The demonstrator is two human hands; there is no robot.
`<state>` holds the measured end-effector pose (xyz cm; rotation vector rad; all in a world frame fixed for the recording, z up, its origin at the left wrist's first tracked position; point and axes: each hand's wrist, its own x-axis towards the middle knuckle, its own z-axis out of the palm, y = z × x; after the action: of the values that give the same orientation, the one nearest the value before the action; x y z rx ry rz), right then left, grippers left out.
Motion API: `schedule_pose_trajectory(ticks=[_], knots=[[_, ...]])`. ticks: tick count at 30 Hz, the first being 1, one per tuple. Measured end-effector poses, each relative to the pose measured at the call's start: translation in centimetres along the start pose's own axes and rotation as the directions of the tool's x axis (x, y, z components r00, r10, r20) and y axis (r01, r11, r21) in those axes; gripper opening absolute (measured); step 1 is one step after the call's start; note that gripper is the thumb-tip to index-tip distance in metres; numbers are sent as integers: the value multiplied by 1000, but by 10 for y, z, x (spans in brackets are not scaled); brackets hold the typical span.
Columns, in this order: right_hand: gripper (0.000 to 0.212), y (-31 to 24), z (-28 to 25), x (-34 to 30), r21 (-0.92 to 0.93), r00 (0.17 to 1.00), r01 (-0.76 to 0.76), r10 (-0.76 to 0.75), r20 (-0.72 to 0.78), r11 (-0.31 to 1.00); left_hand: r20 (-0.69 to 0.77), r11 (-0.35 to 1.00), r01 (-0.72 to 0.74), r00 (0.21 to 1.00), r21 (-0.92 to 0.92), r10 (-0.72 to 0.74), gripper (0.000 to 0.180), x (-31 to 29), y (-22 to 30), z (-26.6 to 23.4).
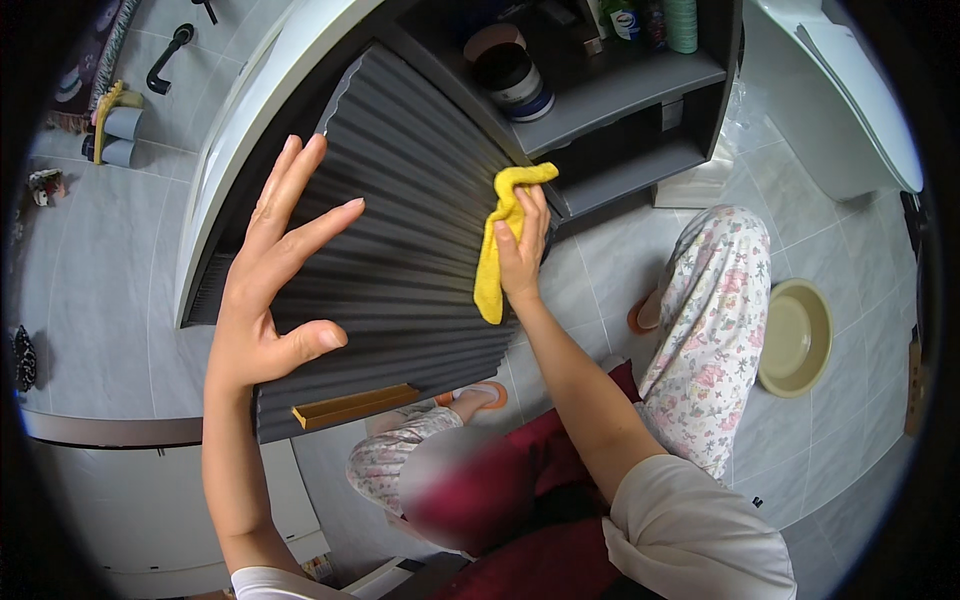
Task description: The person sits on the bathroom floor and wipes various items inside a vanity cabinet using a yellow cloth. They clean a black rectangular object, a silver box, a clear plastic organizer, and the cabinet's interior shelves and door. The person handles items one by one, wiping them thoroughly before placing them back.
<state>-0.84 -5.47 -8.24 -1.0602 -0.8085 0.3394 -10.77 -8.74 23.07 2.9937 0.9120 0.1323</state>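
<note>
A dark grey cabinet door (400,240) with a ribbed face stands swung out in front of me, a gold handle (355,405) along its near edge. My right hand (522,250) is closed on a yellow cloth (488,280) and presses it to the ribs near the door's right side, by the cabinet. Part of the cloth hangs down below the fingers, and one end sticks out above them. My left hand (262,275) is raised on the door's left side, fingers spread and holding nothing. Whether it touches the door I cannot tell.
Beyond the door, an open grey cabinet (640,105) holds jars (515,75) and bottles (622,20). A white toilet (840,110) stands at the far right, a beige basin (795,340) on the tiled floor beside my knee. Slippers (118,130) lie at the far left.
</note>
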Motion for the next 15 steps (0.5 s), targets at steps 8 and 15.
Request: schedule_pose_trajectory(ticks=[8, 15], knots=[[45, 91, -16, -50, 10, 920, -372, 370, -127, 928, -23, 1000, -30, 999, -2, 30, 78, 1, 3, 0], [40, 123, -17, -65, 547, 532, -696, 845, -42, 465, -23, 995, -75, 997, 67, 77, 80, 0, -4, 1]])
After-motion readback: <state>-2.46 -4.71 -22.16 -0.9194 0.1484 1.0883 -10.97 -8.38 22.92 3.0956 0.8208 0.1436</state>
